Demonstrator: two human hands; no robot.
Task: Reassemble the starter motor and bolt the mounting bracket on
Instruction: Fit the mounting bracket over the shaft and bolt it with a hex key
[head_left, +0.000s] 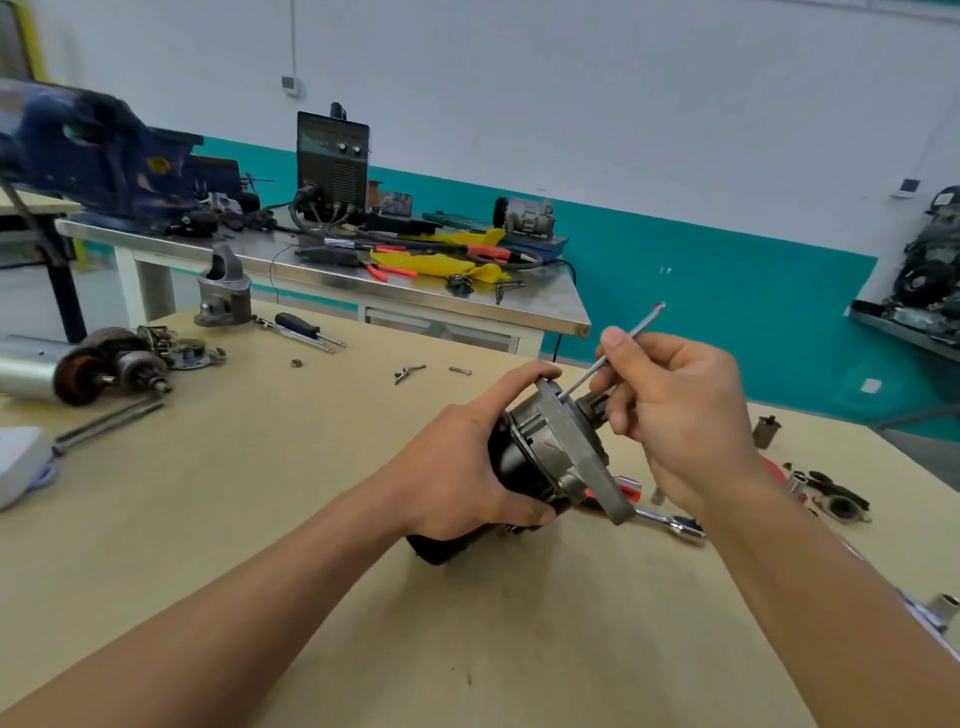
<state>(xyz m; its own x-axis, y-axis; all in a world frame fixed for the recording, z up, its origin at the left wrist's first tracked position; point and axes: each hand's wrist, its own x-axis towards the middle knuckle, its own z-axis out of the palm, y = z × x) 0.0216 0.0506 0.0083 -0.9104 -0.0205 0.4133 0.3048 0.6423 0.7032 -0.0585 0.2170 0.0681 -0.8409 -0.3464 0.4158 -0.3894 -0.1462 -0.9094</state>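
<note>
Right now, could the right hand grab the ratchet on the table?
Probably not yet: the right hand pinches a long bolt set at the motor. The ratchet lies just below its wrist, uncovered, so letting go of the bolt should do.

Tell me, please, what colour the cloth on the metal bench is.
The cloth is yellow; the head view shows it.
</note>
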